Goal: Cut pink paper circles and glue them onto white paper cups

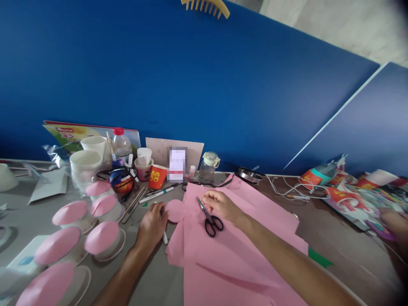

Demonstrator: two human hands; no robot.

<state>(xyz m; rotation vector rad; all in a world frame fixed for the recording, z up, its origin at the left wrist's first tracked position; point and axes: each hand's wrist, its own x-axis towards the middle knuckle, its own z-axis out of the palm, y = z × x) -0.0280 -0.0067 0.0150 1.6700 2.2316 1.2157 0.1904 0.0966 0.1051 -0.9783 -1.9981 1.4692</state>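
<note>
My left hand [152, 223] is curled at the left edge of a round pink paper disc [175, 211], its fingertips pinching the rim. A white marker [165, 238] lies partly under that hand. Over the large pink paper sheets [236, 259], my right hand [219, 205] has its thumb and fingers drawn together. Beside those fingertips lie black-handled scissors [209, 219], blades pointing away from me. Whether the fingers touch the blades or hold something small, I cannot make out.
Several white cups with pink paper tops [102, 238] stand at the left. Behind are stacked paper cups [85, 163], a red cup [157, 177], a phone [177, 163] and a glass jar [208, 168]. White cables [287, 187] and another person's hand [395, 221] are at right.
</note>
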